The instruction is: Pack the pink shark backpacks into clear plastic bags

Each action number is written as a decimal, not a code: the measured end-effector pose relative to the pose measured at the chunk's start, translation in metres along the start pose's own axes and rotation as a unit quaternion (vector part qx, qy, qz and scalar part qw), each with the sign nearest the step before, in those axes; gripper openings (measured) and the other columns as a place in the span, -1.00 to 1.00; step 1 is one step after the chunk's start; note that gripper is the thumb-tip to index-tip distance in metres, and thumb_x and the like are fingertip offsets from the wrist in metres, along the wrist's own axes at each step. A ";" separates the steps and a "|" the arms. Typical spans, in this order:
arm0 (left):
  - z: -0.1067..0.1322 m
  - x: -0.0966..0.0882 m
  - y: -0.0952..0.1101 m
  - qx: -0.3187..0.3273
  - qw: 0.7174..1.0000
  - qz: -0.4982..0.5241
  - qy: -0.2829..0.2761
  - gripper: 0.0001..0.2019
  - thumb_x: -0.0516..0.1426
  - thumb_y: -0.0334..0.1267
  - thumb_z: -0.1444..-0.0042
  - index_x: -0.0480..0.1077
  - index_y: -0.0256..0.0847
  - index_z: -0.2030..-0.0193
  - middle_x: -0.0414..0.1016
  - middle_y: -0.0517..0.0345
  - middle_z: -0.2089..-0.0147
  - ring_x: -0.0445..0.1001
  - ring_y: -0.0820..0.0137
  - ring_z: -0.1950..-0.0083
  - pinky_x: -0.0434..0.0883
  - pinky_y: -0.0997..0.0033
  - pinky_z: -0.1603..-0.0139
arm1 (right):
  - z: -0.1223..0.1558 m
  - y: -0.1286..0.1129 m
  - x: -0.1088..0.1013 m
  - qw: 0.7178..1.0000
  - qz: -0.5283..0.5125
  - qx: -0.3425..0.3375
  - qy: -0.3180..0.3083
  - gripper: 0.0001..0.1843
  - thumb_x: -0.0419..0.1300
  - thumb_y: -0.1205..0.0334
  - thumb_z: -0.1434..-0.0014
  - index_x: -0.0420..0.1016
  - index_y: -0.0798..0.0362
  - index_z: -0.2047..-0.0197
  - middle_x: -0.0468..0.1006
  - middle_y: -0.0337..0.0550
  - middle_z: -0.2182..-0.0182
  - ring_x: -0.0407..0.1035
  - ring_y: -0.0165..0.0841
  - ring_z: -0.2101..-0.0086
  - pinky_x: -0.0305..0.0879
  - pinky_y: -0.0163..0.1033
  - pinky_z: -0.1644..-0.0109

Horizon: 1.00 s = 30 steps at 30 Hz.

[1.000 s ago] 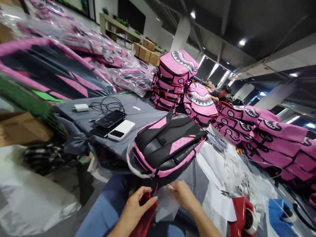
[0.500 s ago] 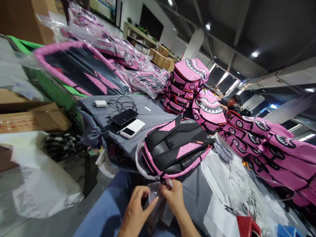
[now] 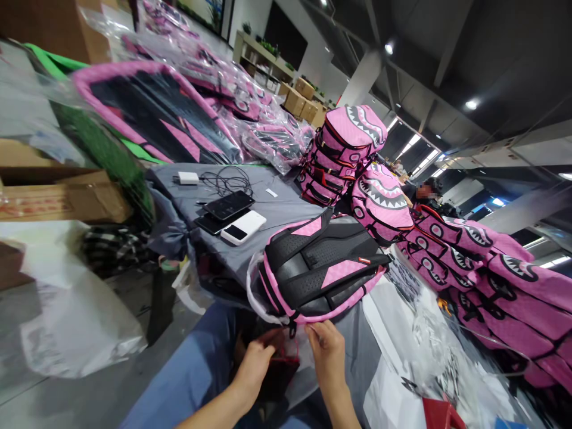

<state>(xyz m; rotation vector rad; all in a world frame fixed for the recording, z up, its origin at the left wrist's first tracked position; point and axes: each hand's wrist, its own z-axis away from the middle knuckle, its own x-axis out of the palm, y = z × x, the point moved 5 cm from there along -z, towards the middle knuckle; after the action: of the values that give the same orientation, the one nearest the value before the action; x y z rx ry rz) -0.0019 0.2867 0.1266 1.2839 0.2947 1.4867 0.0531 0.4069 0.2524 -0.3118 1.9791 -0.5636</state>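
A pink and black backpack [image 3: 322, 262] lies on the grey-covered table, straps up, with a whitish translucent band [image 3: 252, 292] along its left side. Just below its near edge, my left hand [image 3: 257, 360] is closed, thumb and fingers pinching at clear plastic film [image 3: 304, 360]. My right hand [image 3: 329, 351] pinches the film's other side, fingertips close under the backpack's pink edge. Between my hands, over my lap, shows a dark piece with red edging [image 3: 286, 368]; its kind is unclear. A small black loop [image 3: 292, 329] hangs from the backpack above it.
A white power bank [image 3: 243, 228], a black phone [image 3: 229, 205] and a charger [image 3: 188, 177] with cables lie left. Stacked pink shark-mouth bags [image 3: 342, 149] stand behind, and more [image 3: 482, 268] fill the right side. Scissors [image 3: 411, 386] and plastic lie near right. A person sits farther back.
My hands have moved apart, the right one up towards the backpack's edge. The dark red-edged piece between them now shows more. The view has shifted slightly.
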 end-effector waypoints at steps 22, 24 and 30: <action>0.012 0.003 0.025 -0.097 0.989 0.114 -0.016 -0.60 0.44 0.00 0.36 0.59 -0.23 0.41 0.63 0.13 0.40 0.53 0.34 0.33 0.40 0.42 0.27 | 0.031 -0.055 0.048 0.934 0.295 -0.177 0.097 -0.72 -0.04 0.47 -0.37 0.46 0.04 0.10 0.63 -0.14 0.32 0.46 -0.25 0.35 0.18 -0.12 0.30; 0.012 0.004 0.023 -0.093 0.990 0.109 -0.013 -0.57 0.44 -0.02 0.37 0.61 -0.22 0.34 0.65 0.13 0.36 0.55 0.33 0.28 0.41 0.42 0.22 | 0.036 -0.055 0.047 0.939 0.276 -0.168 0.121 -0.71 -0.09 0.46 -0.40 0.44 0.06 0.11 0.64 -0.12 0.29 0.49 -0.26 0.28 0.22 -0.12 0.20; 0.007 0.009 0.021 -0.055 0.995 0.085 0.010 -0.64 0.40 -0.06 0.42 0.58 -0.22 0.45 0.66 0.07 0.39 0.57 0.23 0.24 0.43 0.35 0.10 | 0.036 -0.060 0.049 0.938 0.264 -0.164 0.150 -0.66 -0.17 0.44 -0.45 0.37 0.05 0.22 0.56 -0.24 0.42 0.49 -0.33 0.33 0.12 -0.14 0.17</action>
<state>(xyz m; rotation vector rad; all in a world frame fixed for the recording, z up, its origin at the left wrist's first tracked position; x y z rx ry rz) -0.0057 0.2832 0.1501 1.2308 0.1167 1.6366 0.0618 0.3246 0.2316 0.1213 2.3323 0.0749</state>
